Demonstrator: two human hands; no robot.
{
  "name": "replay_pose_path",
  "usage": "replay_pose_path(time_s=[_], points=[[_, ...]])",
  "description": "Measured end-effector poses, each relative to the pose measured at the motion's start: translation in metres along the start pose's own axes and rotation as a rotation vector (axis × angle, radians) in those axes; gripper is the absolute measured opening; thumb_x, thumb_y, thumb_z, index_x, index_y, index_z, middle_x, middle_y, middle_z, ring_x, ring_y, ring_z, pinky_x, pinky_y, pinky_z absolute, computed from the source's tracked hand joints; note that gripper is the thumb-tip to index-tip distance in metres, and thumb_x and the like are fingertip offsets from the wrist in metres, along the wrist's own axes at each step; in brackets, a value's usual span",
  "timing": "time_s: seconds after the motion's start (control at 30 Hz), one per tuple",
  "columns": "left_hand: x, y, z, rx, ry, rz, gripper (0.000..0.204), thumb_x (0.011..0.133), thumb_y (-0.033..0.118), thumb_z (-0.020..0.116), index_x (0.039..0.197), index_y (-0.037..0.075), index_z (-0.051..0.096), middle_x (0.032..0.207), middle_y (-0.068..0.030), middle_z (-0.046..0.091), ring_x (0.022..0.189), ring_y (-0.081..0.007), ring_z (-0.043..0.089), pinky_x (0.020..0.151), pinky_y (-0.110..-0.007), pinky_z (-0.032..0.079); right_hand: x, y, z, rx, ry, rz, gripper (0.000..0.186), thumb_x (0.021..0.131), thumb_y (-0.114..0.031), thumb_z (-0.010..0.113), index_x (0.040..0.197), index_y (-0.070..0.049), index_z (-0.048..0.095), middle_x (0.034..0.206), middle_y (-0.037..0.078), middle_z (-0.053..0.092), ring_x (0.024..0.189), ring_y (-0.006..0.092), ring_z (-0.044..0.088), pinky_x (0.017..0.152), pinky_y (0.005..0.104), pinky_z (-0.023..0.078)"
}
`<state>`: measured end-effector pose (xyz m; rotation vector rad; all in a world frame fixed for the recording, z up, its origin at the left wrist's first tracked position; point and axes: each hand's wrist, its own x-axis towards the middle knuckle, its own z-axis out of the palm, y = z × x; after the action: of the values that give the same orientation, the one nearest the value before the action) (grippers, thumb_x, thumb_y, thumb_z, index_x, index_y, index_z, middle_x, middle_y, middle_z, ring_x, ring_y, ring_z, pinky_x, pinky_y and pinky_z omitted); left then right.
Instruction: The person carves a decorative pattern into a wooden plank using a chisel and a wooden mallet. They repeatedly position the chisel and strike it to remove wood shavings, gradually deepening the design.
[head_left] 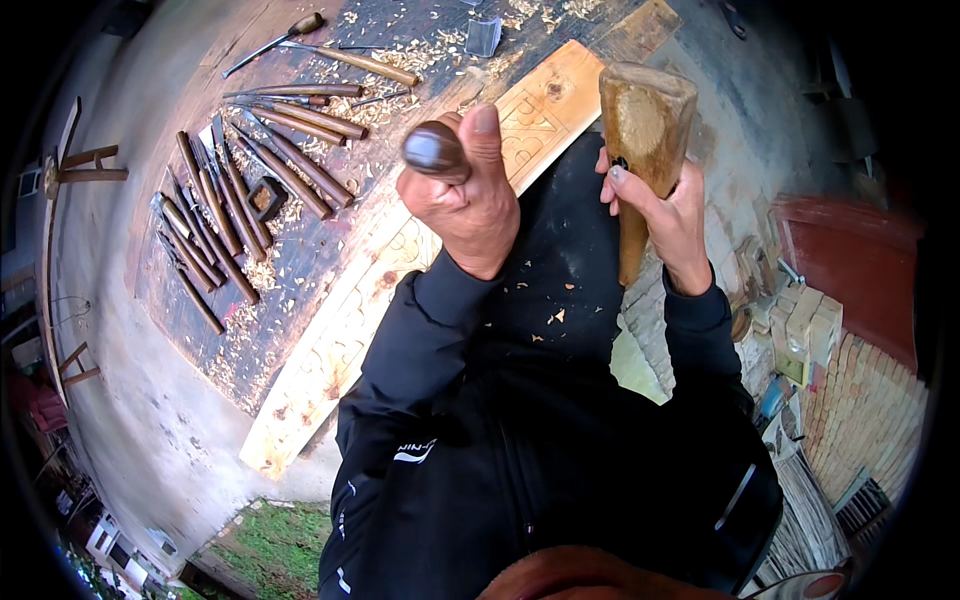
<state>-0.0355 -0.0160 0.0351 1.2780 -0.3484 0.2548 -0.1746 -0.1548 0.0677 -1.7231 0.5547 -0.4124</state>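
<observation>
My left hand (462,205) is closed around a chisel (436,151), whose dark, rounded handle end points up at me; the blade is hidden below the fist. Under that hand lies a long pale wooden board (310,370) with a curling pattern marked or cut along it. In my right hand (672,215) is a wooden mallet (648,110), gripped at the handle just below its blocky, worn head. The mallet is beside the board's far end, apart from the chisel.
Several carving chisels (295,175) with wooden handles fan out on the dark worktable (215,345), among scattered shavings. A small dark square box (266,198) sits between them. At the right are stacked wood blocks (805,320) and a red panel (850,265). A wooden bench (58,180) stands far left.
</observation>
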Motion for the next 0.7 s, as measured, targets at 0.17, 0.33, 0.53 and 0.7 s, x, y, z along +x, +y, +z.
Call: replay_pose_path(time_s=[0.17,0.33,0.53,0.7], points=[[-0.001,0.004,0.000,0.112,-0.014,0.072,0.035,0.092,0.001,0.072,0.069,0.002,0.045,0.063,-0.0076,0.034,0.058,-0.0175,0.029,0.050,-0.031,0.030,0.026,-0.091,-0.016,-0.626,0.168,-0.619,0.041,0.079,-0.016,0.090,0.109,0.004,0.070,0.098,0.011,0.078,0.088,0.0182,0.074,0.082,0.0315,0.058],[-0.002,0.012,0.000,0.122,-0.080,0.055,0.029,0.095,0.001,0.071,0.072,0.000,0.055,0.062,-0.0067,0.046,0.056,-0.0116,0.039,0.052,-0.031,0.035,0.056,-0.168,-0.011,-0.009,0.043,-0.867,0.051,0.094,0.001,0.063,0.143,0.009,0.050,0.112,0.016,0.071,0.086,0.0191,0.067,0.084,0.0356,0.057],[-0.002,0.007,-0.001,-0.020,-0.029,0.074,0.044,0.096,0.009,0.074,0.065,0.002,0.043,0.059,-0.0115,0.039,0.049,-0.0282,0.037,0.048,-0.038,0.033,0.056,-0.168,0.021,-1.050,0.003,-1.120,0.060,0.073,0.004,0.083,0.131,0.000,0.067,0.125,0.015,0.073,0.113,0.0274,0.072,0.098,0.0357,0.057],[-0.002,0.013,-0.001,-0.008,-0.055,0.060,0.041,0.094,0.009,0.074,0.065,0.003,0.045,0.058,-0.0122,0.042,0.048,-0.0300,0.042,0.047,-0.039,0.035,0.038,-0.179,0.016,-0.520,0.083,-0.926,0.041,0.084,0.004,0.074,0.124,0.004,0.066,0.110,0.012,0.072,0.099,0.0217,0.070,0.098,0.0419,0.057]])
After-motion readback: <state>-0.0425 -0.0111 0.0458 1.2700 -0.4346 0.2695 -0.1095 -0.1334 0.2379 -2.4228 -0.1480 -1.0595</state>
